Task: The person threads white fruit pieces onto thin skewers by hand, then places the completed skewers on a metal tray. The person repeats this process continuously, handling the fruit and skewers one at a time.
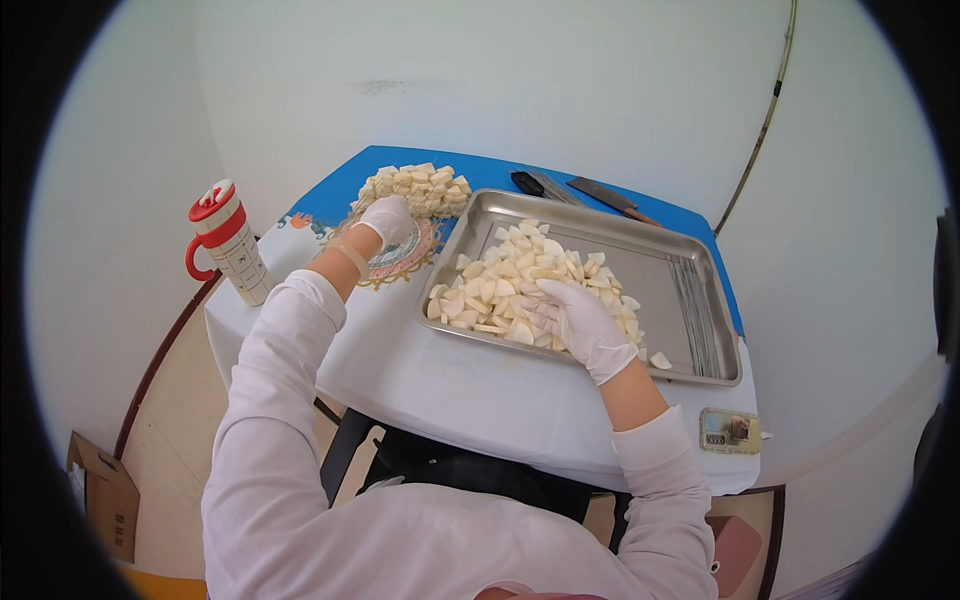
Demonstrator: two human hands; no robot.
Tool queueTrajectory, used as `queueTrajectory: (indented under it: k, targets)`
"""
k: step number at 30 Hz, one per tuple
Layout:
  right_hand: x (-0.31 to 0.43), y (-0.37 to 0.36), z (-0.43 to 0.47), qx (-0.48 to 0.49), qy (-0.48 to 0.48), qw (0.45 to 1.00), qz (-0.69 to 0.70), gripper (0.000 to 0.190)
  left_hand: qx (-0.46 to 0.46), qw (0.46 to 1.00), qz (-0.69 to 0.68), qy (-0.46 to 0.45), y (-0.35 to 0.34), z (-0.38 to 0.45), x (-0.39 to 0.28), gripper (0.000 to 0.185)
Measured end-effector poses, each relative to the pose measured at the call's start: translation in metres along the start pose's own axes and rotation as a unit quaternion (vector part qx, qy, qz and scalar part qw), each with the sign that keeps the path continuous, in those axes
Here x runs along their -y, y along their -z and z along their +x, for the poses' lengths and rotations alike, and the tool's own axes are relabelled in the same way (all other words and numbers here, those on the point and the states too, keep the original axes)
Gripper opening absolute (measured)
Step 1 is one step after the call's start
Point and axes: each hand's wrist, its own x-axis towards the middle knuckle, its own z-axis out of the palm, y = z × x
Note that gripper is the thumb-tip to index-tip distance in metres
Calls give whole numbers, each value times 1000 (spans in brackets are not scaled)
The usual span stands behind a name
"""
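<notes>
In a white glove, my left hand [390, 218] is at the near edge of a pile of skewered white slices [420, 187], at the table's far left. Its fingers are curled and mostly hidden, so I cannot tell if it grips a skewer. My right hand [581, 319], gloved too, lies over loose white vegetable slices [491, 289], its fingers apart and touching them. The slices are heaped in the left and middle of a metal tray [450, 279]. Thin metal skewers [694, 315] lie along the tray's right side.
Behind the tray are a cleaver [604, 195] and more metal skewers [555, 186] beside a black object [527, 183]. A red-and-white handled tumbler [236, 244] stands at the left. A phone in a clear case [729, 432] lies near the right edge. A cardboard box [105, 495] is on the floor.
</notes>
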Motion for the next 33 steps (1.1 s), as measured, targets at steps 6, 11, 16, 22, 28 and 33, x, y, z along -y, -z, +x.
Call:
queueTrajectory:
  k: [6,11,16,22,28,33]
  targets:
    - [0,2,0,3,-2,1000,-2,35,-2,999,-27,26,5,-9,-5,27]
    - [3,5,-5,10,8,1000,9,31,-32,999,-13,8,22,-33,-13,27]
    - [7,19,-7,-2,31,999,-9,31,-71,996,37,28,52,-51,-26,28]
    - [26,51,-19,-78,99,984,-130,33,-227,973,-18,-48,61,-72,-46,26]
    - [46,130,-21,-307,166,695,-629,35,-81,969,-140,-188,56,-114,-80,28]
    - [57,177,-26,-366,-64,536,-758,29,5,959,-85,-271,26,-107,-102,36]
